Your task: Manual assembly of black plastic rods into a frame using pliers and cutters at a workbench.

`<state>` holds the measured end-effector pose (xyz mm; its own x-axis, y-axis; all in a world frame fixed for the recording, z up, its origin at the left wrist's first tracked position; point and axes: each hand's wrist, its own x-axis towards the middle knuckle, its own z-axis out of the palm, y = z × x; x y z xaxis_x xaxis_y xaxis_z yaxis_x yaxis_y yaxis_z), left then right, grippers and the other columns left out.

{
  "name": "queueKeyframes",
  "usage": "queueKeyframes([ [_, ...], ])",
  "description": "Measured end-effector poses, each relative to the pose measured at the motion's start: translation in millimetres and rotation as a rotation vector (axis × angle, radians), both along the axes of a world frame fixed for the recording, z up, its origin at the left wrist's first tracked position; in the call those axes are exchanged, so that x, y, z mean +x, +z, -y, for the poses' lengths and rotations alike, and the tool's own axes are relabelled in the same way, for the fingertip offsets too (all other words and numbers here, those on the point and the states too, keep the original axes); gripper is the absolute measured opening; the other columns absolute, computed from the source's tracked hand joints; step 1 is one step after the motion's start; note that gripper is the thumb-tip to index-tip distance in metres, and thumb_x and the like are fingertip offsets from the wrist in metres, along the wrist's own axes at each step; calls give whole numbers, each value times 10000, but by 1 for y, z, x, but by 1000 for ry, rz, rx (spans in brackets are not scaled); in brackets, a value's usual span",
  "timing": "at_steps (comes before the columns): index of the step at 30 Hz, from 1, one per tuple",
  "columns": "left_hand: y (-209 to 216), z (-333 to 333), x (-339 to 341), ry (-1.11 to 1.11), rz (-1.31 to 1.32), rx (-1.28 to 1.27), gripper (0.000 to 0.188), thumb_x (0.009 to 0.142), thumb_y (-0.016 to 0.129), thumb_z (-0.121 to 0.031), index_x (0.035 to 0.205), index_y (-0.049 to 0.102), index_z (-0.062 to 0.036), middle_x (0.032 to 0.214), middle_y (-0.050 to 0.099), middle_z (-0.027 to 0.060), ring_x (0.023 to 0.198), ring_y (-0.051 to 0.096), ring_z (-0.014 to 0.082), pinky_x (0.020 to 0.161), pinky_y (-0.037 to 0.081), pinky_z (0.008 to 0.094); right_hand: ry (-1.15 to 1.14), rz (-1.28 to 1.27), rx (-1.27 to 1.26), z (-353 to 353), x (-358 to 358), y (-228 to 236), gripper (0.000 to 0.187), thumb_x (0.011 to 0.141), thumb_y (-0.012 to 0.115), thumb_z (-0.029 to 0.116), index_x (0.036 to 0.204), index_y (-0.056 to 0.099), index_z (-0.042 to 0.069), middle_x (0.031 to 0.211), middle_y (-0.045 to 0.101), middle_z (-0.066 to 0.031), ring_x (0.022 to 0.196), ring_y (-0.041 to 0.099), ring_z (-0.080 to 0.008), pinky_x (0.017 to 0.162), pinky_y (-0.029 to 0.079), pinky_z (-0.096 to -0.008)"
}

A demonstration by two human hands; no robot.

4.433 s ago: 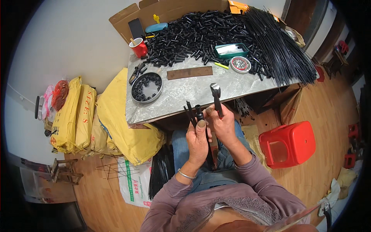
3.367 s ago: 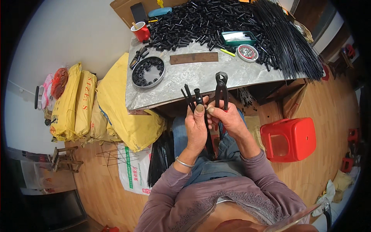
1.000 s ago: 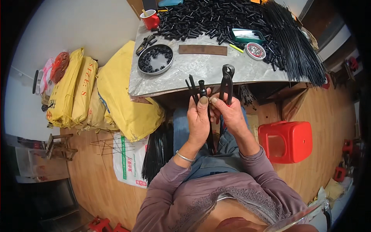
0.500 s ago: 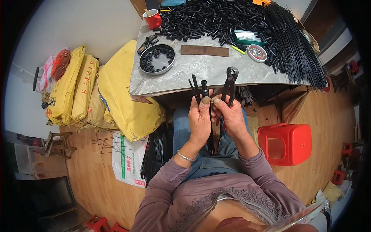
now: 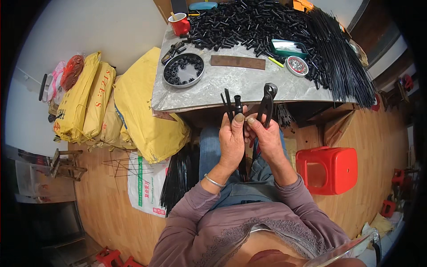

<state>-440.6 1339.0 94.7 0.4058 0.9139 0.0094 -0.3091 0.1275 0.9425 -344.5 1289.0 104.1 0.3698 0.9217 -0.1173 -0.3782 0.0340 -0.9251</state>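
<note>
My left hand [image 5: 232,140] is closed around several thin black rods [image 5: 227,100] and a short black tube [image 5: 238,101] with a flared top. The tube stands upright, and the lower ends of the rods hang down over my lap. A pair of black-jawed pincers [image 5: 267,100] rests in my right hand [image 5: 267,139], its jaws pointing up toward the table edge. My two thumbs and fingertips meet beside the tube. Whatever is pinched between the right fingertips is too small to make out.
On the grey table [image 5: 187,98] lie a heap of black tubes [image 5: 240,22], a round tray of black rings [image 5: 183,84], a brown strip [image 5: 238,62], a small bowl [image 5: 297,66] and long black rods [image 5: 342,58]. A red stool [image 5: 327,169] stands right; yellow sacks [image 5: 147,107] stand left.
The whole view has shifted slightly. Both hands keep their hold and stay together in front of the table edge, with little visible finger movement.
</note>
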Motion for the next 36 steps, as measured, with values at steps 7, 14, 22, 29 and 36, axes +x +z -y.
queueKeyframes([
  [7, -1, 1, 0, -15, -1, -9, 425, 970, 486, -392, 1152, 569, -17, 905, 682, 29, 572, 434, 16, 460, 372, 175, -16, 16, 6, 0, 0, -4, 187, 935, 571, 195, 953, 611, 14, 723, 554, -1, 629, 518, -68, 543, 462, -221],
  [14, 0, 0, 1, -10, 4, -4, 436, 970, 480, -404, 1155, 566, -19, 893, 684, 37, 569, 443, 19, 460, 365, 174, -66, 30, 12, -2, -3, -2, 184, 920, 592, 208, 901, 597, 25, 676, 548, -12, 547, 518, -96, 494, 449, -237],
  [22, -2, -12, -10, -282, 6, -2, 595, 967, 389, -525, 1076, 613, 16, 759, 601, 24, 608, 503, 59, 514, 410, 205, 177, 262, -15, -5, 26, 19, 202, 880, 608, 75, 1052, 639, -26, 719, 620, -52, 607, 611, -120, 558, 500, -242],
  [29, -6, -22, -13, -223, 68, -108, 616, 956, 399, -549, 971, 612, 29, 593, 492, -15, 498, 448, 64, 448, 350, 209, 418, 306, -223, 22, 41, 55, 204, 930, 530, 109, 1089, 562, -14, 704, 566, -42, 507, 545, -114, 438, 442, -241],
  [36, 1, -10, -3, -296, 40, -148, 631, 951, 378, -572, 868, 592, 16, 533, 406, -32, 438, 381, 52, 407, 317, 210, 678, 246, -552, 64, 50, 60, 173, 974, 476, 182, 1036, 509, 23, 661, 510, -18, 444, 483, -86, 403, 403, -244],
])
